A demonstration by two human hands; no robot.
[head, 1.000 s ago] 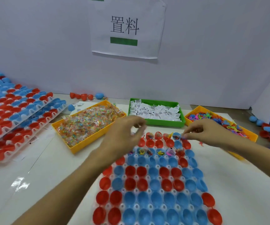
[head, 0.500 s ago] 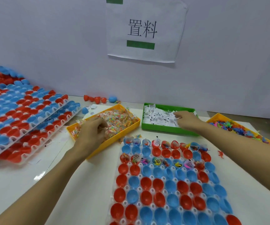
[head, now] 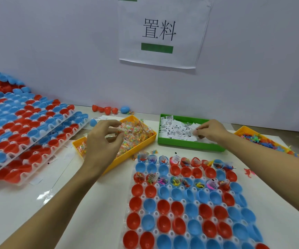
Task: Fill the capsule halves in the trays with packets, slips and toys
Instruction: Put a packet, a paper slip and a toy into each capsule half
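Observation:
A clear tray point(head: 163, 212) of red and blue capsule halves lies in front of me; its far row and third row hold packets, slips and toys. My left hand point(head: 103, 141) hovers over the yellow bin point(head: 146, 141) of clear candy packets and pinches a packet point(head: 120, 130) between thumb and fingers. My right hand point(head: 209, 131) reaches into the green bin point(head: 190, 147) of white paper slips, its fingertips pinching slips point(head: 194, 134). A second yellow bin point(head: 242, 129) of colourful small toys stands at the right.
Stacked trays point(head: 28, 141) of red and blue halves lean at the left. Loose red halves point(head: 105, 109) and a blue one point(head: 125, 109) lie by the white wall. A pink toy point(head: 249, 173) lies on the table right of the tray. A paper sign point(head: 160, 31) hangs above.
Both hands left the tray's far row and moved to the bins: the left to the packet bin, where it now lifts a packet, the right to the slip bin.

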